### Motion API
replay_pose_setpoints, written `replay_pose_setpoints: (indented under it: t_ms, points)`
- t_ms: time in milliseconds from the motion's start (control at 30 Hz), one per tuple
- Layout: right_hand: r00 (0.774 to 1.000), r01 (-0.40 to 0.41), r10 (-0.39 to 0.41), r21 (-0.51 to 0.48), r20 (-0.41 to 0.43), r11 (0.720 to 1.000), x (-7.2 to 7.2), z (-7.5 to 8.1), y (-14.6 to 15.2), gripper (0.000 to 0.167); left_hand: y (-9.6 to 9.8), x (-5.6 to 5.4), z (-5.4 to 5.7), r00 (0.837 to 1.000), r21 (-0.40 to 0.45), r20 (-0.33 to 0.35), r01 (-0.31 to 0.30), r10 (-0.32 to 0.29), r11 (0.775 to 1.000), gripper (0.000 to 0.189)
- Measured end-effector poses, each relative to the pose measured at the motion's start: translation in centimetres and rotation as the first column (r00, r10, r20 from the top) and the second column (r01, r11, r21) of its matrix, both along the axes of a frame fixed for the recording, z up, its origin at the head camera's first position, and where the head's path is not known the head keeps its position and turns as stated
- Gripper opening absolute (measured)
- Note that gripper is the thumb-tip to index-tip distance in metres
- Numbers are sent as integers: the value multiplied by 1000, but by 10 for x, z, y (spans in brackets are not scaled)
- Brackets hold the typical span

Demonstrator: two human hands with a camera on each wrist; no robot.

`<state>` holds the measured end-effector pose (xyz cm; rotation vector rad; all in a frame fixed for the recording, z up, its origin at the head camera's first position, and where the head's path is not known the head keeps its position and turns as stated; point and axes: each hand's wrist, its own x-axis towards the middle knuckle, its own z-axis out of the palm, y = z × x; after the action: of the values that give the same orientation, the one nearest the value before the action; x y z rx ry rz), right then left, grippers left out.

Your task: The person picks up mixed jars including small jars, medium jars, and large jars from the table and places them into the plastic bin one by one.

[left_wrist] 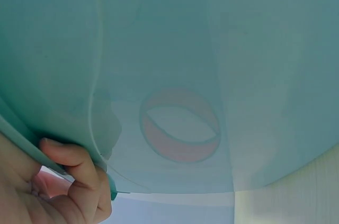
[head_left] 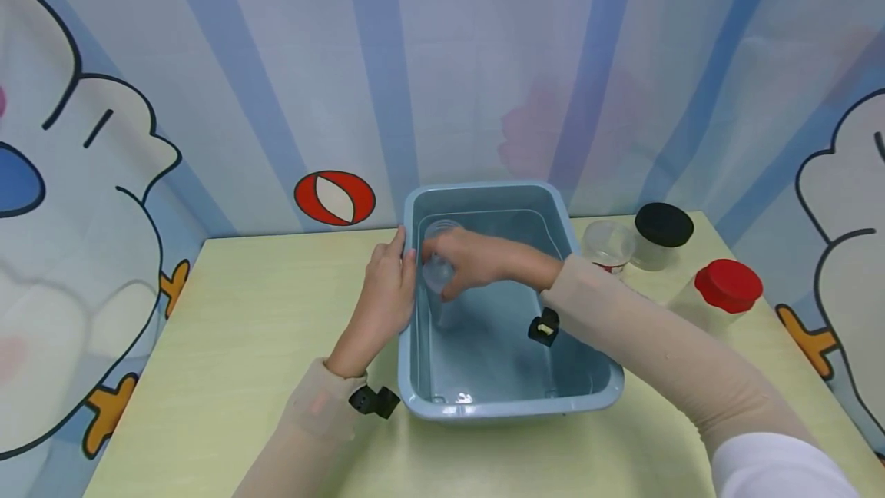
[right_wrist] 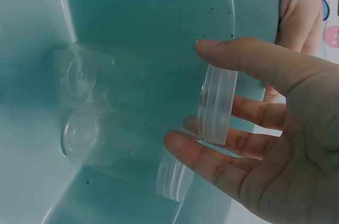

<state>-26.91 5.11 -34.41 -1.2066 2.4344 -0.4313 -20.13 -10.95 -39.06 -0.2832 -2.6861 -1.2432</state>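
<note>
A blue plastic basin (head_left: 513, 410) stands on the table, and my left hand (head_left: 383, 294) grips its left rim. The left wrist view shows the fingers (left_wrist: 77, 161) of that hand curled over the rim, seen against the basin's translucent wall. Inside the basin, my right hand (head_left: 477, 261) holds a clear plastic jar (right_wrist: 137, 83) by its whitish lid (right_wrist: 217, 110), thumb on one side and fingers on the other. A second clear jar with a whitish lid (right_wrist: 174, 177) stands close beside it, toward the back left corner. In the head view, my hand partly covers both jars.
Right of the basin, on the pale yellow table (head_left: 290, 313), stand a clear container (head_left: 608, 240), a jar with a black lid (head_left: 664, 225) and a jar with a red lid (head_left: 729, 285). My right forearm reaches across in front of them. A printed cloth (head_left: 456, 60) hangs behind.
</note>
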Motion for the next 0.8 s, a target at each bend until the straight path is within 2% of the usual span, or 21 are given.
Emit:
replay_pose_setpoints:
  t_ms: [233, 800]
  points:
    - [1000, 5, -5, 7, 12, 1000, 1, -6, -2, 61, 0, 0, -1, 1000, -5, -14, 1, -1, 1000, 52]
    - [999, -3, 3, 13, 39, 1000, 1, -15, -4, 62, 1, 0, 0, 1000, 6, 6, -4, 4, 1000, 52]
